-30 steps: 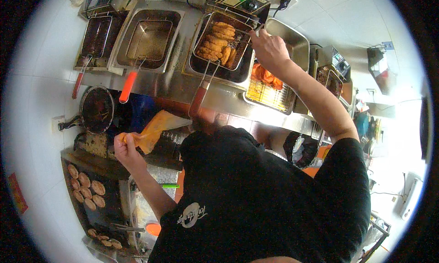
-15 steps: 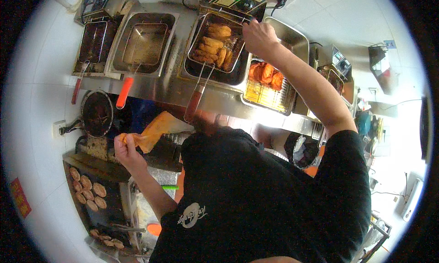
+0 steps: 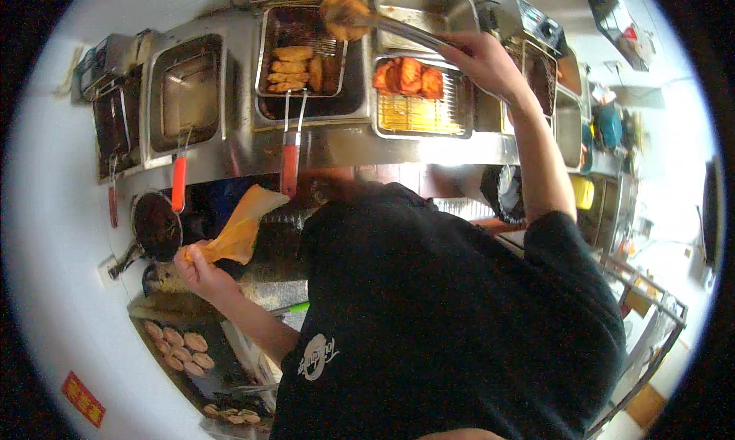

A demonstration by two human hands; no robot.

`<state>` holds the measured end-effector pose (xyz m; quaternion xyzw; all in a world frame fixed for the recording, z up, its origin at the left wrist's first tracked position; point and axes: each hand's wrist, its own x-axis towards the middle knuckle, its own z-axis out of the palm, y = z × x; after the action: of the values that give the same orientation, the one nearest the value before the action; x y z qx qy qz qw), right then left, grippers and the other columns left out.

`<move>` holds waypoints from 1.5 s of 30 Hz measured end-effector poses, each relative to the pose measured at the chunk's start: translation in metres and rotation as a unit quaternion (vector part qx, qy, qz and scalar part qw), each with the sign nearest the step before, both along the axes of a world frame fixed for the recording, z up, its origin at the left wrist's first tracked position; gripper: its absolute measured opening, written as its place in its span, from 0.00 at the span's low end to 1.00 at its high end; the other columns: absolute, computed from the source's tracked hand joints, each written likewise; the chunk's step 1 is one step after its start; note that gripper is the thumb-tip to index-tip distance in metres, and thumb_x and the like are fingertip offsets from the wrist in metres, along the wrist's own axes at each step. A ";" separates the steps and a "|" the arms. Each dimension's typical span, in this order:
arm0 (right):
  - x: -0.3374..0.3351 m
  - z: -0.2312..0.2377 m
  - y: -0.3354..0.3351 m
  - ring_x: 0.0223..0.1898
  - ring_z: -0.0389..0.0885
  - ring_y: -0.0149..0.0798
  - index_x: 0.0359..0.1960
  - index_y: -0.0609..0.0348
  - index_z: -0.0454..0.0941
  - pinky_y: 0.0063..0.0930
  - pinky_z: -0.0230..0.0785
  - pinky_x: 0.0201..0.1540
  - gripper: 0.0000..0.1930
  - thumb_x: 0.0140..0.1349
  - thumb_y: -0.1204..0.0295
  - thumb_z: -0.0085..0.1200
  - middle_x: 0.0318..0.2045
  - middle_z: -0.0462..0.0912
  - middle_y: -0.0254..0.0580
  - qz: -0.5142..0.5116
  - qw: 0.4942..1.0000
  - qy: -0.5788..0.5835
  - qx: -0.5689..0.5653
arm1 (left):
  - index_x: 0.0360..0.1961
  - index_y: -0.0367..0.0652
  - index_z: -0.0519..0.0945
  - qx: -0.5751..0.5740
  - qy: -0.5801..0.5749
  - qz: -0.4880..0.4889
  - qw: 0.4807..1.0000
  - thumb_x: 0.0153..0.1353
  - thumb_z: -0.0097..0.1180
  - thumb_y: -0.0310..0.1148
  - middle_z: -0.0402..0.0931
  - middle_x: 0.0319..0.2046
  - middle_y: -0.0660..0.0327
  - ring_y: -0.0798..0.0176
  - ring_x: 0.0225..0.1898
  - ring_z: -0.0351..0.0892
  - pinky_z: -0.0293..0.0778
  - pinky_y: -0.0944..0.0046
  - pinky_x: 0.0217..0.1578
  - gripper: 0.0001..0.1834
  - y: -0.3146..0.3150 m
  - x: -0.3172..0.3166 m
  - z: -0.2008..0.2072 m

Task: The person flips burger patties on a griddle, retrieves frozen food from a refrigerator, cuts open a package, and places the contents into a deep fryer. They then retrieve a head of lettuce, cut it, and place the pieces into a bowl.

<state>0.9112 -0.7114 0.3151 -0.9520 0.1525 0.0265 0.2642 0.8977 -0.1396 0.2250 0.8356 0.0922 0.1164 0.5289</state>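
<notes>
Right hand (image 3: 484,66) is wrapped around the near end of metal tongs (image 3: 413,34); browned food (image 3: 344,16) sits at their far tips, left of that hand, by the frying basket's (image 3: 339,81) upper right corner. Left hand (image 3: 201,273) pinches a limp orange sheet (image 3: 243,224).

You stand in a kitchen, by its look a commercial one: fryers (image 3: 187,95) line the steel counter (image 3: 337,145) before you, a wire basket (image 3: 308,35) holds browned food (image 3: 291,55), reddish pieces (image 3: 411,75) sit on a rack (image 3: 421,118), and patties (image 3: 195,341) lie on a griddle (image 3: 233,357) to your left.
</notes>
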 end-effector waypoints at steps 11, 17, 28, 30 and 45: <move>-0.251 -0.162 -0.086 0.21 0.67 0.22 0.45 0.63 0.87 0.23 0.57 0.23 0.20 0.71 0.55 0.58 0.21 0.75 0.26 -0.373 0.913 -0.047 0.160 | 0.45 0.33 0.74 0.032 0.000 -0.028 0.999 0.77 0.51 0.37 0.77 0.41 0.52 0.59 0.42 0.78 0.77 0.58 0.48 0.15 0.011 0.034 -0.002; -0.211 -0.193 -0.094 0.29 0.81 0.33 0.51 0.60 0.87 0.32 0.73 0.34 0.25 0.68 0.49 0.59 0.25 0.84 0.42 -0.318 0.944 0.061 0.056 | 0.46 0.34 0.75 -0.135 0.025 0.050 0.989 0.75 0.54 0.33 0.76 0.41 0.55 0.59 0.45 0.77 0.74 0.60 0.53 0.11 0.007 0.043 0.001; -0.219 -0.168 -0.082 0.46 0.87 0.56 0.56 0.54 0.85 0.45 0.76 0.53 0.26 0.66 0.48 0.60 0.40 0.87 0.62 -0.395 0.915 0.080 -0.014 | 0.44 0.34 0.75 -0.121 0.017 -0.002 0.992 0.74 0.56 0.37 0.75 0.39 0.55 0.59 0.42 0.76 0.75 0.60 0.50 0.13 0.009 0.042 -0.011; -0.216 -0.181 -0.095 0.46 0.88 0.56 0.55 0.54 0.85 0.45 0.76 0.52 0.26 0.67 0.48 0.59 0.40 0.87 0.63 -0.365 0.928 0.045 -0.056 | 0.43 0.34 0.76 -0.117 0.019 0.001 0.993 0.74 0.57 0.38 0.75 0.39 0.56 0.60 0.41 0.77 0.76 0.60 0.49 0.15 0.005 0.042 -0.012; -0.110 -0.027 0.017 0.39 0.89 0.43 0.61 0.53 0.82 0.31 0.78 0.45 0.22 0.69 0.58 0.60 0.45 0.88 0.54 -0.162 0.986 -0.022 -0.007 | 0.41 0.36 0.75 -0.160 -0.015 -0.009 0.987 0.75 0.53 0.33 0.79 0.34 0.58 0.66 0.36 0.76 0.76 0.63 0.42 0.09 -0.008 0.026 -0.015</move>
<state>0.8013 -0.6940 0.2876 -0.9169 0.2992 -0.0390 0.2613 0.9235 -0.1478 0.2103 0.7389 0.0945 0.1076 0.6584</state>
